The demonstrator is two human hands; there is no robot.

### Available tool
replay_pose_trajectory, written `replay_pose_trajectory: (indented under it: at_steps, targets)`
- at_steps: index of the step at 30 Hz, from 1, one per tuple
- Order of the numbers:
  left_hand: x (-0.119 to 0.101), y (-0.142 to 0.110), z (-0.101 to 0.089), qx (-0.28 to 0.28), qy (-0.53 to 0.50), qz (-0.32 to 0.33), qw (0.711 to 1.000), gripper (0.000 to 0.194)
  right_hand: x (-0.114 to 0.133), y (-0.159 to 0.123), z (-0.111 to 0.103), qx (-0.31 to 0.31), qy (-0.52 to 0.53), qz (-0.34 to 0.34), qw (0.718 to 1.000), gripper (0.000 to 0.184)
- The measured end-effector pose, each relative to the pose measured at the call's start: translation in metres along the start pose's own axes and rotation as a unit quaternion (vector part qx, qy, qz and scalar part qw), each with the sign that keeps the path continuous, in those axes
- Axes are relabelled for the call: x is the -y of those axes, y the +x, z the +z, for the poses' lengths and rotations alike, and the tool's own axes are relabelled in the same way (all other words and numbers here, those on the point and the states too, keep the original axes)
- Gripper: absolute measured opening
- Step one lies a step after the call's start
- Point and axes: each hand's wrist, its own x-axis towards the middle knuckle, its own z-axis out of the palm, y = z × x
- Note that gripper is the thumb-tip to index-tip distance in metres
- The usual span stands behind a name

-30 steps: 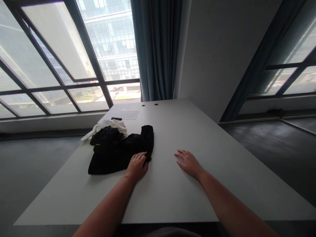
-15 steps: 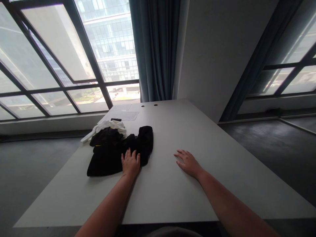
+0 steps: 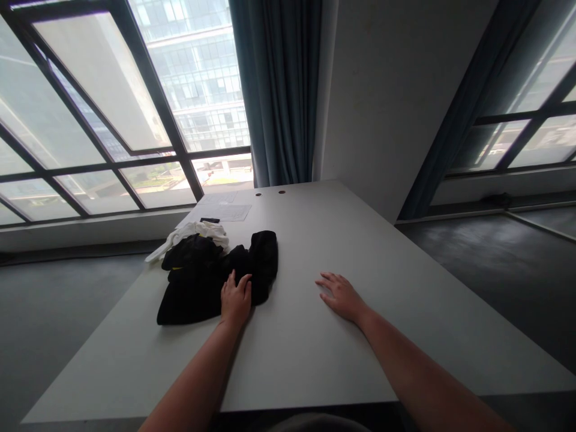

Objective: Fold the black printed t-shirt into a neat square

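Note:
A heap of black garments (image 3: 202,282) lies on the left part of the white table (image 3: 315,354), with a white garment (image 3: 193,231) bunched at its far side. My left hand (image 3: 235,298) lies flat on the near right edge of the black cloth, fingers stretched forward and slightly apart. My right hand (image 3: 341,294) rests palm down on the bare tabletop to the right, fingers spread, holding nothing and well apart from the clothes.
Sheets of paper (image 3: 227,210) and a small dark object (image 3: 209,220) lie at the far end of the table, near two cable holes (image 3: 270,193). Large windows and a blue curtain (image 3: 274,90) stand behind. Grey floor surrounds the table.
My left hand went from curled at the cloth's right edge to lying flat on it, slightly further left. The black cloth has bunched a little leftward. The right hand has stayed still.

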Motion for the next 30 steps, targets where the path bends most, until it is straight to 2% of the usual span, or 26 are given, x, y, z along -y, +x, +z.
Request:
replay_pose_trajectory:
  at_steps: [3, 10, 15, 19, 22, 25, 30]
  targets:
    - [0.004, 0.0, 0.007, 0.0, 0.0, -0.005, 1.0, 0.042, 0.001, 0.0, 0.0, 0.002, 0.002, 0.004, 1.0, 0.05]
    - [0.02, 0.0, 0.027, -0.035, -0.069, -0.038, 0.996, 0.071, -0.001, 0.0, 0.001, -0.004, 0.005, 0.001, 1.0, 0.05]
    - [0.022, 0.0, 0.017, -0.046, -0.159, -0.023, 0.986, 0.073, -0.001, 0.0, 0.002, -0.009, 0.004, 0.0, 1.0, 0.049]
    - [0.021, 0.001, 0.009, -0.019, -0.203, -0.013, 0.979, 0.072, 0.0, 0.0, 0.002, -0.013, 0.005, -0.003, 1.0, 0.048]
    - [0.02, 0.003, 0.007, -0.002, -0.192, 0.013, 0.981, 0.067, -0.002, 0.0, 0.004, -0.02, 0.008, -0.007, 1.0, 0.048]
    - [0.013, 0.002, 0.008, -0.009, -0.166, 0.047, 0.985, 0.067, -0.005, 0.0, 0.006, -0.036, 0.014, -0.016, 0.999, 0.046]
    - [-0.012, -0.006, 0.01, 0.021, -0.125, 0.125, 0.984, 0.068, 0.005, 0.003, 0.012, -0.096, 0.087, -0.056, 0.99, 0.038]
